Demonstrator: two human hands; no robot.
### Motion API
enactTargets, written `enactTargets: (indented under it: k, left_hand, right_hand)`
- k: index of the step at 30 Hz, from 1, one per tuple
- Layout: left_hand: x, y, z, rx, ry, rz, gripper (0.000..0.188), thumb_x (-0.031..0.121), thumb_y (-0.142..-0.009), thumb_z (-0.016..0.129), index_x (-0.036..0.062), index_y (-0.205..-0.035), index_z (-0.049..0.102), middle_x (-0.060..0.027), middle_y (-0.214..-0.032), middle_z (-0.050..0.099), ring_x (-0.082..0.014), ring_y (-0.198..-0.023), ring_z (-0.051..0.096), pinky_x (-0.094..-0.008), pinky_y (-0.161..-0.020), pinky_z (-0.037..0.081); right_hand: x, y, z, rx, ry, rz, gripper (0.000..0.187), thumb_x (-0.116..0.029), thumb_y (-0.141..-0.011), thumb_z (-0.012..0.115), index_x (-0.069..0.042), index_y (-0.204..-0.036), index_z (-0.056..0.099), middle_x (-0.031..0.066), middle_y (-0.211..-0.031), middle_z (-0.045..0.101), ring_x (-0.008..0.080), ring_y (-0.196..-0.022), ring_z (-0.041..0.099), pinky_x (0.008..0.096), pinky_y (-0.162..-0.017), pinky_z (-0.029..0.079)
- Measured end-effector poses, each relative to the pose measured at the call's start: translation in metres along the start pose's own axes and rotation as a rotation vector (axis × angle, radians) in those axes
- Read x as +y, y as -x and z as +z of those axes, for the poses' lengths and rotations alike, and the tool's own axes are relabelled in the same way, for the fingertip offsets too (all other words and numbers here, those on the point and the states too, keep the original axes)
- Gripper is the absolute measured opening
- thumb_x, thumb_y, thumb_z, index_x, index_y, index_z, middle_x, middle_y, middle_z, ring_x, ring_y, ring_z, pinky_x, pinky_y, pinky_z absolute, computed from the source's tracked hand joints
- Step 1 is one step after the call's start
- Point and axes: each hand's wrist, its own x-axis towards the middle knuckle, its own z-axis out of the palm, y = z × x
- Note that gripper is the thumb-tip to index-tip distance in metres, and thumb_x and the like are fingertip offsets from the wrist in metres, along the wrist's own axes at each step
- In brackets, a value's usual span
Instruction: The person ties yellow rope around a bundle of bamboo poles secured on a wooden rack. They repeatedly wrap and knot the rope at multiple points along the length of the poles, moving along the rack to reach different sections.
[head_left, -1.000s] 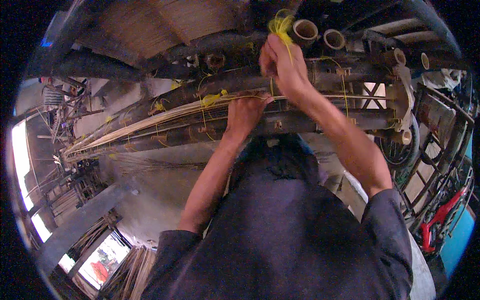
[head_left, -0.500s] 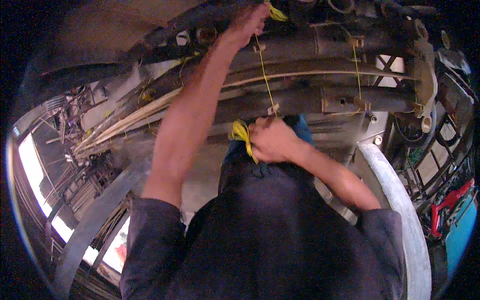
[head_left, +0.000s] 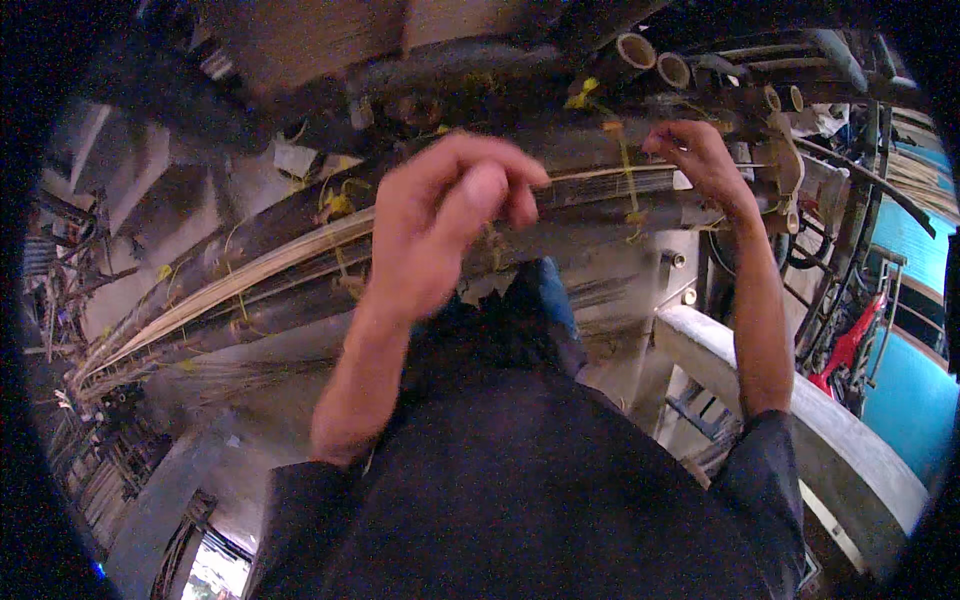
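My left hand (head_left: 440, 225) is raised in front of the long split strips (head_left: 270, 262), its fingers loosely curled and the thumb apart. It is blurred, and nothing shows in it. Farther right, my right hand (head_left: 705, 170) hovers over the strips' right end with bent, parted fingers, also seemingly bare. A yellow cord (head_left: 627, 170) runs across between two dark, thick bamboo-like poles, just left of my right hand. At its far side sits a bright yellow cord bundle (head_left: 582, 93). Another yellow tuft (head_left: 342, 203) hangs on the poles left of my left hand.
Open ends of hollow poles (head_left: 635, 50) point toward me at the back. A pale concrete ledge (head_left: 800, 390) curves along my right side, with a red object (head_left: 850, 345) and a blue panel (head_left: 905, 400) beyond. Several thin sticks and rods lie at the far left.
My hands have let go of the yellow cord and its loop bundle. The left has come back nearer; the right has moved out to the right. The view has turned.
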Motion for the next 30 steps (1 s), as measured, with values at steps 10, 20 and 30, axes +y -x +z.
enactTargets:
  k: [10, 20, 30]
  left_hand:
    - [0.112, 0.074, 0.009, 0.045, 0.416, 0.835, 0.005, 0.017, -0.078, 0.065, 0.0128, -0.077, 0.069, -0.0027, -0.071, 0.061, -0.0101, -0.053, 0.050, -0.0209, -0.042, 0.035]
    - [0.121, 0.065, 0.045, 0.017, 1.721, 0.583, 0.013, 0.018, -0.085, 0.057, 0.0080, -0.085, 0.066, -0.0057, -0.080, 0.063, -0.0110, -0.058, 0.051, -0.0233, -0.050, 0.037]
    - [-0.058, -0.016, 0.021, 0.076, -0.569, -0.196, 0.018, 0.021, -0.083, 0.059, 0.0056, -0.089, 0.065, -0.0106, -0.081, 0.065, -0.0207, -0.075, 0.063, -0.0309, -0.071, 0.049]
  right_hand:
    - [0.000, 0.006, 0.015, -0.136, 0.133, 0.193, 0.017, -0.013, -0.083, 0.062, 0.003, -0.089, 0.064, 0.0047, -0.078, 0.064, 0.0100, -0.073, 0.056, 0.0292, -0.067, 0.046]
    - [-0.005, -0.011, 0.031, -0.036, 0.072, 0.039, 0.021, -0.019, -0.085, 0.062, 0.001, -0.090, 0.064, 0.0076, -0.081, 0.065, 0.0091, -0.076, 0.054, 0.0289, -0.069, 0.045]
    - [0.009, -0.009, 0.041, -0.023, -0.238, -0.199, 0.016, -0.014, -0.087, 0.060, 0.000, -0.095, 0.063, 0.0049, -0.088, 0.063, 0.0126, -0.081, 0.058, 0.0268, -0.073, 0.046]
